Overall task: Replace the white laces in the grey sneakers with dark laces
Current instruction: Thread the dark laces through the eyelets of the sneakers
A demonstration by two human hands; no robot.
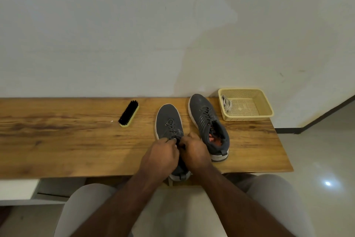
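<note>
Two grey sneakers stand on the wooden table (57, 140), toes pointing away from me. Dark laces (171, 128) run through the eyelets of the left sneaker (168, 119). My left hand (160, 157) and my right hand (195, 152) meet over its tongue, fingers pinched on the ends of that lace near the top eyelets. Its heel pokes out below my wrists at the table's near edge. The right sneaker (206, 121) also carries dark laces and lies untouched, its orange insole showing. White laces (226, 104) lie bundled in the yellow basket (267, 106).
A black-bristled shoe brush (128, 114) with a yellow back lies left of the sneakers. The basket stands at the table's far right corner against the wall. My knees are below the table's near edge. A tiled floor lies to the right.
</note>
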